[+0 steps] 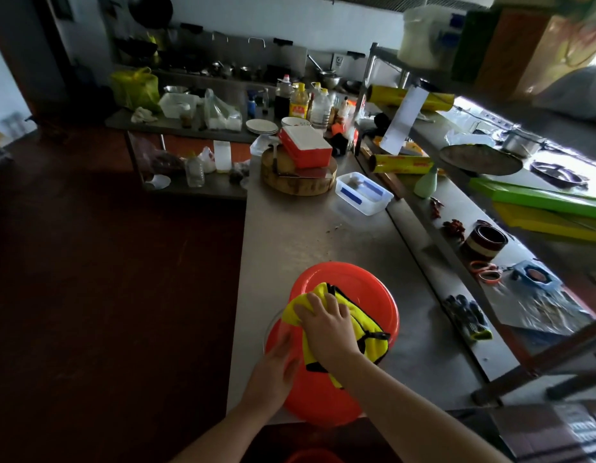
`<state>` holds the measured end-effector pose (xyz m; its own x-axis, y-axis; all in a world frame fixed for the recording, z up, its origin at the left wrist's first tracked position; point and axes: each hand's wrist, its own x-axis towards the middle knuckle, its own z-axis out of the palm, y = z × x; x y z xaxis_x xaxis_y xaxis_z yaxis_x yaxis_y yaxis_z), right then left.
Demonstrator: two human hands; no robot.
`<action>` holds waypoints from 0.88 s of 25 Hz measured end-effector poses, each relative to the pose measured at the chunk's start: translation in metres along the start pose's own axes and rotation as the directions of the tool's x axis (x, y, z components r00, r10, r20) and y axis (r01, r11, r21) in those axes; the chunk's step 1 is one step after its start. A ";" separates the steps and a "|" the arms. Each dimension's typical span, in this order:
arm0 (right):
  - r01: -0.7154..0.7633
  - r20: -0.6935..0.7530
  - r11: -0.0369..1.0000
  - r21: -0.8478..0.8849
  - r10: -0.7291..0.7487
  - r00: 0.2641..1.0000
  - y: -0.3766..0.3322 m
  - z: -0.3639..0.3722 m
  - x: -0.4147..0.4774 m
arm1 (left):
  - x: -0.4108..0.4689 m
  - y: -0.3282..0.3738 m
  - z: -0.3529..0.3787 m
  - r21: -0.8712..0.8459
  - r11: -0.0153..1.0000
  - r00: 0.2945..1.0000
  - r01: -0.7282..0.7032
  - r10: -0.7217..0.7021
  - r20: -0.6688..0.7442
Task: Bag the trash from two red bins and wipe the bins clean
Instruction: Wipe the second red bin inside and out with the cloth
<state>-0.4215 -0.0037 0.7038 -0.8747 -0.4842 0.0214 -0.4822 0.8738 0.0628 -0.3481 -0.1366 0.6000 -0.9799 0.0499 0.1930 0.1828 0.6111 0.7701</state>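
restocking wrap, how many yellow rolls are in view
2: the upper roll sits partly behind the hanging paper, and the lower roll lies beside the green bottle. Others may be hidden in the clutter.

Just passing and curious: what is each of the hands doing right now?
Left hand: open, resting against the red bin.
Right hand: open, pressing the yellow cloth onto the bin.

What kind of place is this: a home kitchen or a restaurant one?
Most likely a restaurant or canteen kitchen. The long stainless steel counter, the thick round wooden chopping block and the large rolls of cling film all suggest commercial cooking.
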 end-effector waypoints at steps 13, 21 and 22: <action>-0.133 0.101 0.990 -0.053 0.138 0.985 0.016 -0.011 0.088 | 0.019 0.021 0.000 0.133 0.988 0.964 -0.073 0.104 -0.244; -0.254 0.138 0.967 0.008 0.250 0.958 0.073 -0.009 0.109 | 0.025 0.033 0.008 0.241 0.970 0.966 0.026 0.037 -0.254; -0.276 0.138 0.961 0.022 0.270 0.953 0.083 -0.008 0.107 | 0.026 0.034 0.008 0.264 0.963 0.967 0.053 0.017 -0.254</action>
<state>-0.5545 0.0167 0.7196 -0.9705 -0.2188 -0.1008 -0.2230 0.9743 0.0320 -0.3681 -0.1077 0.6265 -0.9243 -0.1425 0.3542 0.1034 0.7997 0.5914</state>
